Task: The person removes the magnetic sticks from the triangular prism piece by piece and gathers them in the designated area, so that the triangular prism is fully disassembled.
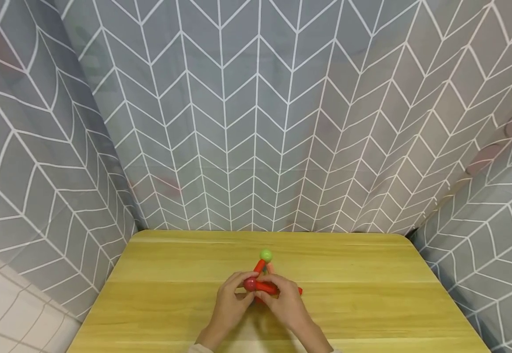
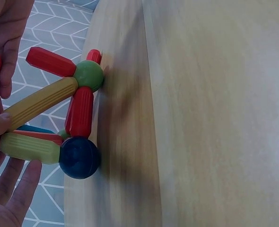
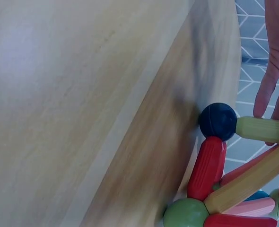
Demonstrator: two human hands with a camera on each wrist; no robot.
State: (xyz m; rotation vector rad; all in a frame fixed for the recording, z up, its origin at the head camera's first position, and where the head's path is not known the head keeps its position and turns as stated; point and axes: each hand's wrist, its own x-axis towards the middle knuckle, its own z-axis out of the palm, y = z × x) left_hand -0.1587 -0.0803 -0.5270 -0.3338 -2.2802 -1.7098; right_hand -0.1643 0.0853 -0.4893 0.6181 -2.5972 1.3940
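Both hands hold a frame of coloured toy building rods and balls just above the wooden table. With thumb and fingers, my left hand (image 1: 231,300) pinches a red ball (image 1: 249,284) at the frame's near side. My right hand (image 1: 288,300) grips a red rod (image 1: 267,288) joined to that ball. A light green ball (image 1: 266,255) tops the far end in the head view. Side on, the left wrist view shows a dark blue ball (image 2: 80,158), a green ball (image 2: 89,75), a yellow rod (image 2: 42,104) and a yellow-green rod (image 2: 30,147). Fingers hide part of the frame.
The wooden table (image 1: 172,264) has rounded far corners. Grey curtains (image 1: 247,122) with white zigzag lines hang behind it and along both sides. A white tiled surface (image 1: 9,304) shows at lower left.
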